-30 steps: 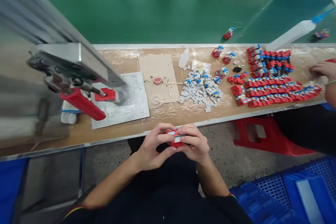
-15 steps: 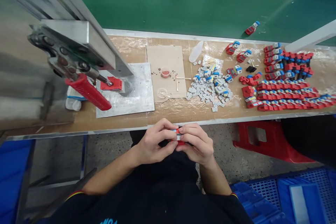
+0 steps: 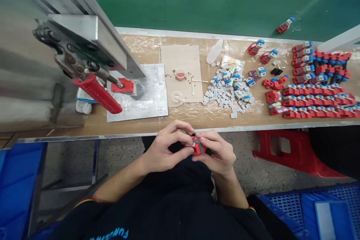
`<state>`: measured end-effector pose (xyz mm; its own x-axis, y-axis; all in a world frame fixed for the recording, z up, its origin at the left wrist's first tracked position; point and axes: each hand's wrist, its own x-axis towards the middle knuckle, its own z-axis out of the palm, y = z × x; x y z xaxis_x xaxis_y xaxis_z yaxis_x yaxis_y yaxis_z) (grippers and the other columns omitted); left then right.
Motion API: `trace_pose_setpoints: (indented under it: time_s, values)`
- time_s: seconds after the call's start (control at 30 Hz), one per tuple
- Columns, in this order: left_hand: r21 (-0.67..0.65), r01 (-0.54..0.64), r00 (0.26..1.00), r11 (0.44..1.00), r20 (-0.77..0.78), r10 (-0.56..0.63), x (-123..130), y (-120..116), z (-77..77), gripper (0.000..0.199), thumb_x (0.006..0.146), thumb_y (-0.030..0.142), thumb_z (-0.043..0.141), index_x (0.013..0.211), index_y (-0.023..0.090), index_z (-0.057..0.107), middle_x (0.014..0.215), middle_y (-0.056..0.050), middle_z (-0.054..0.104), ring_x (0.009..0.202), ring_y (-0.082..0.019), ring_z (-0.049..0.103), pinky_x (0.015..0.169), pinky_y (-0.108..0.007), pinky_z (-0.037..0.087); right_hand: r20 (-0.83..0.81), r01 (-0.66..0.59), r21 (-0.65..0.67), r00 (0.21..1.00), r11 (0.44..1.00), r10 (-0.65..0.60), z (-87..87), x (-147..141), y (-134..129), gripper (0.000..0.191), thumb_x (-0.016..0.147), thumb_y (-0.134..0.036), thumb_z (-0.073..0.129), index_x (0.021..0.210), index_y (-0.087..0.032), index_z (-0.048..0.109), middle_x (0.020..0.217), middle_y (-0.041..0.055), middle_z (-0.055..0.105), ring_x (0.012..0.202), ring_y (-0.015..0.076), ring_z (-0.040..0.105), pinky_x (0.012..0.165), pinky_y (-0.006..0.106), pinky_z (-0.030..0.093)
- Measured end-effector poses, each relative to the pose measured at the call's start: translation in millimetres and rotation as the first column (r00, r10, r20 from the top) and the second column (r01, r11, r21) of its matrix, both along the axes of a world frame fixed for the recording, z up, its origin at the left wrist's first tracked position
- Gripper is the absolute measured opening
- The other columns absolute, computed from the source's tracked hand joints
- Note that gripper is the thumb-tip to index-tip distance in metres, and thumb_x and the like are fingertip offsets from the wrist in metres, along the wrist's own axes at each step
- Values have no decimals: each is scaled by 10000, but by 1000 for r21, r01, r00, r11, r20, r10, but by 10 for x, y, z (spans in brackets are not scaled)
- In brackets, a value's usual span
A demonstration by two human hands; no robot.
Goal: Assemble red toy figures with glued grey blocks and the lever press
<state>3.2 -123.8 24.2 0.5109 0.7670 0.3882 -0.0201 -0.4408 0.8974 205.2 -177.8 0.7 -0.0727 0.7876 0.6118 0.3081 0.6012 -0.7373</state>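
Observation:
A small red and grey toy vehicle (image 3: 197,147) is between my two hands, just off the table's front edge. My left hand (image 3: 168,146) pinches its left end with thumb and fingers. At its right end, my right hand (image 3: 216,152) grips it, the fingers hiding part of it. Beyond my hands, a pile of small grey plates and blue-grey pieces (image 3: 230,88) lies on the table. To the right are rows of red, blue and grey toy vehicles (image 3: 312,101).
A toggle clamp with a red handle (image 3: 98,93) stands at left over a metal plate (image 3: 152,101). On cardboard (image 3: 171,54) are a small cup of red liquid (image 3: 180,74) and cotton swabs (image 3: 193,88). A red stool (image 3: 295,157) and blue crates (image 3: 326,210) are at lower right.
The toy vehicle has been turned in my hands and now shows more of its red and grey body. My fingers have shifted on it. The view has moved slightly.

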Motion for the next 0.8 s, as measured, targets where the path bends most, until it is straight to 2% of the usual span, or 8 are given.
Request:
trace_pose_setpoints:
  time_s: [0.17,0.4,0.57,0.63,0.7,0.77,0.8]
  values:
    - [13,31,997,999,68,-32,35,4,9,30,1009,196,727,1000,188,699,971,-62,732,907,-158,738,828,-262,631,-1,26,49,1000,998,-26,19,-37,-40,605,960,-312,812,1533,-272,624,1193,141,830,991,260,831,792,405,717]
    - [56,6,995,998,94,-12,39,-23,3,15,1002,171,722,1006,185,717,936,-70,748,888,-177,744,808,-287,641,53,49,78,997,996,-53,66,-69,-33,555,1009,-347,746,1544,-281,609,1123,123,839,958,243,832,732,384,716]
    - [35,10,994,999,105,-14,-13,-14,6,58,1003,153,705,1008,192,747,940,-77,773,895,-185,761,825,-281,643,91,61,79,993,995,-68,83,-94,-37,587,993,-321,768,1548,-241,595,1133,123,835,1029,231,822,827,371,710]
    - [-58,0,996,998,94,6,-31,14,-58,76,1000,169,709,973,207,769,921,-68,782,878,-180,761,806,-259,632,102,55,59,993,997,-61,54,-125,-31,669,961,-340,806,1577,-249,559,1185,118,831,1043,223,818,883,356,698]
    - [-216,-18,993,976,107,42,-18,57,-170,74,972,234,765,904,219,789,887,-58,782,849,-178,754,788,-245,625,109,48,18,993,999,-49,-9,-160,-3,778,932,-372,836,1624,-267,496,1251,116,819,1074,224,810,948,348,681]
    - [-432,-39,980,901,158,118,30,89,-291,175,904,356,853,824,214,791,848,-56,766,801,-176,740,744,-238,622,58,36,-103,998,994,-31,-95,-180,43,966,905,-437,858,1705,-287,338,1305,118,800,1092,226,804,986,349,674]
    - [-549,-50,967,834,182,178,60,93,-341,248,849,421,900,793,208,786,841,-55,758,769,-171,728,713,-234,619,-5,21,-177,1000,984,-22,-138,-174,72,1084,887,-492,866,1738,-301,223,1327,119,788,1079,223,805,975,349,680]
